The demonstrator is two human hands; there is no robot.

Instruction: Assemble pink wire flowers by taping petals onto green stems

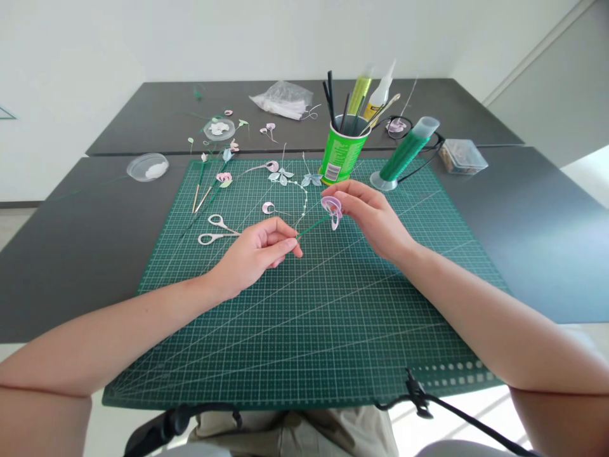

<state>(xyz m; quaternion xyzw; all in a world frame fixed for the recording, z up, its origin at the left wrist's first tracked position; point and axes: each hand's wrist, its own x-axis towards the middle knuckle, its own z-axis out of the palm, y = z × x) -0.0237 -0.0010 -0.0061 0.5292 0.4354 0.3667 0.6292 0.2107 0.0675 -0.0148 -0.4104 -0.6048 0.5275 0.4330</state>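
Note:
Between my hands is a small artificial flower [332,207] with pale purple petals and a thin green stem. My left hand [261,251] pinches the stem's lower end between thumb and fingers. At the blossom, my right hand [368,209] has its thumb and fingertips closed on the petals. The stem slants up to the right, above the green cutting mat [304,330]. White-handled scissors [219,236] lie left of my left hand, their blades partly hidden by it. A loose purple petal piece on wire [269,208] lies just beyond that hand.
Behind my right hand stand a green can [341,155] of tools and a spool of green thread [409,152]. Finished flower stems [224,179] lie at the mat's back left. A clear box [463,156] sits right, a plastic bag [283,99] far back, a shallow dish [137,167] left.

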